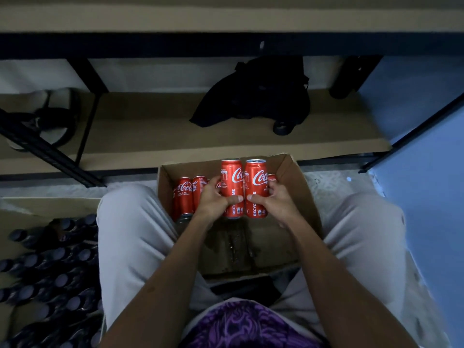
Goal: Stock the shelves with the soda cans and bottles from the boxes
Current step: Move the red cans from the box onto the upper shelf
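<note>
Head view: the left hand [213, 200] grips one red Coca-Cola can [231, 188] and the right hand [275, 200] grips a second can [256, 188], fingers curled around each, side by side above the open cardboard box [305, 197]. Both show "RECYCLE ME" partly. More Coca-Cola cans [187, 194] stand inside the box at left.

The two red cans [244, 189] at 12 o'clock are glossy printed metal. The box [296, 187] is matt brown cardboard, its floor darkened by a wet-looking patch. The shelf board [155, 131] is matt wood-look; its frame [88, 114] is black metal. The trousers [130, 237] are smooth pale cloth.
</note>
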